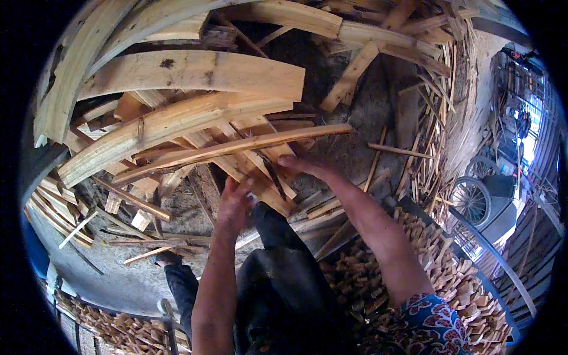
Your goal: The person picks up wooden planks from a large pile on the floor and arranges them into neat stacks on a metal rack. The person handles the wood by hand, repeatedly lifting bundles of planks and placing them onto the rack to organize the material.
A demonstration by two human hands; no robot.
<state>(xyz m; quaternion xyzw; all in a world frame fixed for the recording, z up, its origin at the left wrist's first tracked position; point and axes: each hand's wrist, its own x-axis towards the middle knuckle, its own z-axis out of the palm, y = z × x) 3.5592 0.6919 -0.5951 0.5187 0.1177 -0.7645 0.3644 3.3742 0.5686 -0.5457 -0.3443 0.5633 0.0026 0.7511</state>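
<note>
Pale rough-sawn boards lie heaped in front of me. My left hand (pixel 235 203) is closed at the near edge of a slanting wooden board (pixel 263 188), its fingers curled against the wood. On the other side, my right hand (pixel 300 165) grips the edge of a board beside it, thumb on top; its other fingers are mostly hidden. A long thin strip with a bark edge (pixel 236 146) lies across these boards, just beyond both hands. Past it are a curved-looking plank (pixel 160 131) and a wider knotted plank (pixel 195 74).
Many small wood blocks (pixel 438 254) are piled at my right, and more blocks (pixel 112 325) lie at lower left. Thin offcuts (pixel 408 152) lean along the right. A cart with a spoked wheel (pixel 471 202) stands farther right. Loose strips (pixel 142 207) litter the concrete floor (pixel 130 281) near my legs.
</note>
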